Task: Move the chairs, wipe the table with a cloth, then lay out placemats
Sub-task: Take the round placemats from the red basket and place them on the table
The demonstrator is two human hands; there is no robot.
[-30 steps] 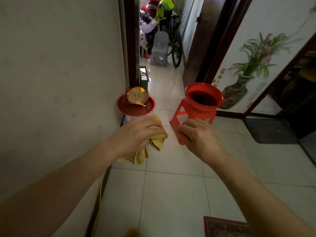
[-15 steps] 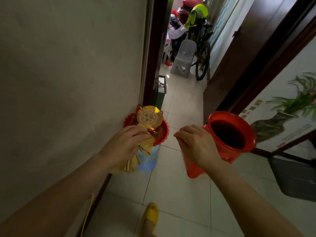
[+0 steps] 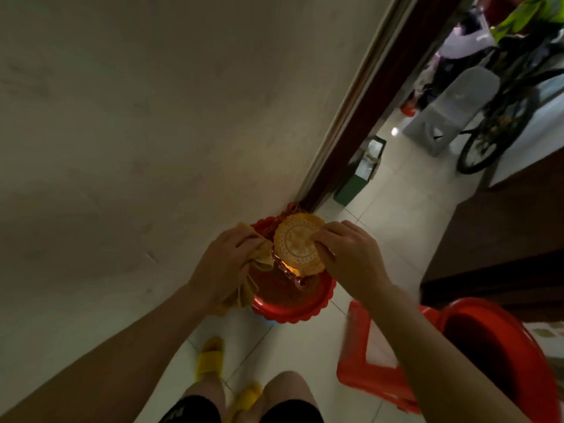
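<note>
Red stool (image 3: 476, 337) released | right hand (image 3: 351, 254) now pinches gold placemat (image 3: 297, 247) | left hand (image 3: 222, 264) grips cloth (image 3: 262, 254)

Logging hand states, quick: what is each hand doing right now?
Left hand: holds the yellow cloth.
Right hand: its fingers pinch the edge of the gold placemat.

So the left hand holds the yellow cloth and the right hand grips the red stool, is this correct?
Not quite. The left hand does hold the yellow cloth, but the right hand pinches the round gold placemat lying on the red tray, not the red stool, which neither hand touches. The head view shows this.
</note>
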